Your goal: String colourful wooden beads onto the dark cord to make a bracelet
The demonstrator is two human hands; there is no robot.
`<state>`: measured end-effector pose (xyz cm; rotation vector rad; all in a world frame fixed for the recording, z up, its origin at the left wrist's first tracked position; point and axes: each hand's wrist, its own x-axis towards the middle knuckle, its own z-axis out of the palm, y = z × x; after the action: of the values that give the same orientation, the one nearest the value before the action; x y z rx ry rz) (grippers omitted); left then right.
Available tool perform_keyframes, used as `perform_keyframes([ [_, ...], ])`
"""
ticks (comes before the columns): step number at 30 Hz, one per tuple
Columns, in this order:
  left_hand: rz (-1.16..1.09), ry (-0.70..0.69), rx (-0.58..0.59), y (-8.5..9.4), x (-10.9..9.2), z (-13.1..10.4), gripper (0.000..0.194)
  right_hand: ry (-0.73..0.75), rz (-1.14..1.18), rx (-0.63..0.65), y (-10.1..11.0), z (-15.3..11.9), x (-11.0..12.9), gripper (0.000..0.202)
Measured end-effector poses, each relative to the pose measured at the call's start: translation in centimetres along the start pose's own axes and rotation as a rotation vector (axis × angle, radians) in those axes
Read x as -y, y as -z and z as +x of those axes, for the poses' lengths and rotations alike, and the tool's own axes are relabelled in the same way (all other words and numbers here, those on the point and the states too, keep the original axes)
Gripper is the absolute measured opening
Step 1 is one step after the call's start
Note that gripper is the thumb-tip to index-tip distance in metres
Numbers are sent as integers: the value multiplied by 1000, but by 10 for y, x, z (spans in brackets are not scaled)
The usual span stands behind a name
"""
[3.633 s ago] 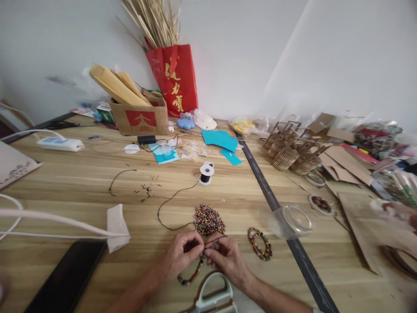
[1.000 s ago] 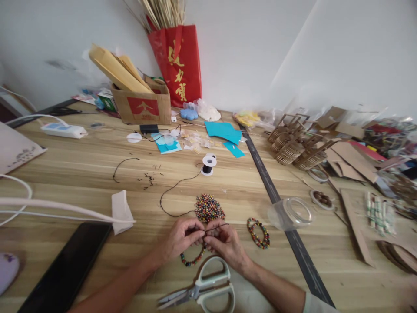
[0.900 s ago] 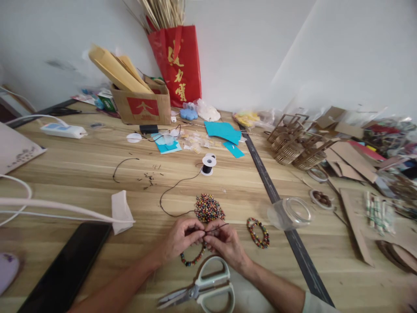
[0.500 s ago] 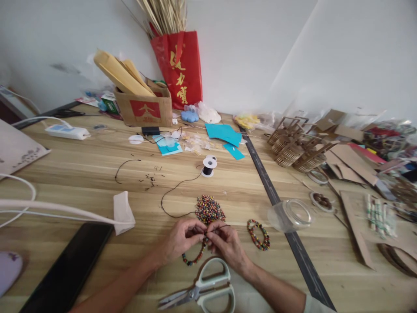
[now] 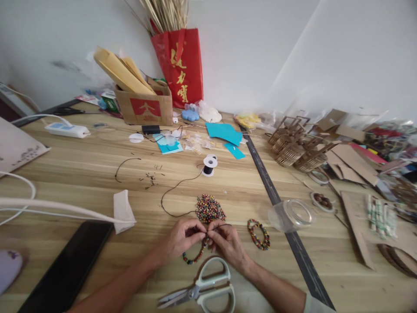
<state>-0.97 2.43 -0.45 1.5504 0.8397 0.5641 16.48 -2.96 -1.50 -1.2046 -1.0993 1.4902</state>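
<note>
On my feed, left hand (image 5: 186, 237) and right hand (image 5: 227, 243) nearly meet, each grip pinched closed on black cord (image 5: 224, 224). Multicolored bead strand (image 5: 191, 262) curves just below them over the desk (image 5: 81, 178). Loose bead pile (image 5: 209, 208) just beyond my fingers, thread spool (image 5: 209, 170) farther back, scissors (image 5: 195, 291) nearest me, coiled bead bracelet (image 5: 266, 240) off right.

Wooden table (image 5: 87, 167): scissors (image 5: 194, 292), phone (image 5: 67, 269), bead pile (image 5: 209, 208), spool (image 5: 209, 168).
</note>
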Motion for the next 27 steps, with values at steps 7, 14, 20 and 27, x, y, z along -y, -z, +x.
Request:
perform_keyframes([
  [7, 31, -51, 41, 4, -1, 2, 41, 6, -14, -6, -1, 0, 1, 46],
  [14, 12, -8, 56, 3, -1, 1, 40, 5, -8, 7, 1, 2, 5, 43],
  [20, -99, 44, 147, 2, 0, 0, 36, 7, 32, 10, 6, 3, 6, 42],
  [27, -184, 95, 278, 7, -5, -3, 36, 21, 86, 9, 5, 4, 8, 42],
])
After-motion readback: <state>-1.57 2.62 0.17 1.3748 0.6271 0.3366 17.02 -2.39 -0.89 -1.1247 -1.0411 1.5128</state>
